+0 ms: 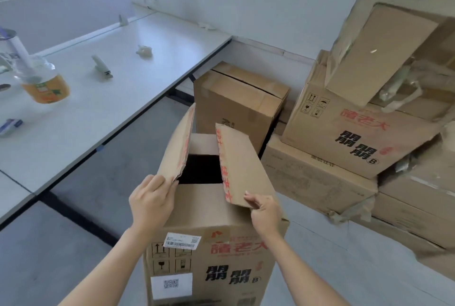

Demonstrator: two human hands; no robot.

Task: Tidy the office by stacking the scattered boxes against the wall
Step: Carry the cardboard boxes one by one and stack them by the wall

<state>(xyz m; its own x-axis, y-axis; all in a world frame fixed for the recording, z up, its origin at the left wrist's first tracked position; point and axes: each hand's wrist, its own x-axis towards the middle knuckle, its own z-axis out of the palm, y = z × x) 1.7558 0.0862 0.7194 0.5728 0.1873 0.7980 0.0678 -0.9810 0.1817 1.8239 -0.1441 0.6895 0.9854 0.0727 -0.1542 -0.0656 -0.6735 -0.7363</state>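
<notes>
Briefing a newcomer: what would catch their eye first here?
An open cardboard box stands centre foreground, left grip holding its left flap, right grip pinching its right flap. Battered boxes are piled against the wall at right; an orange drink cup sits on the desk at left.

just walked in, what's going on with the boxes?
A person is handling an open cardboard box. The left hand holds its left flap and the right hand pinches its right flap. Both flaps are raised and the inside shows dark. The box has not yet joined the stack of boxes against the wall on the right. A closed box stands just behind it, beside the desk.
</notes>
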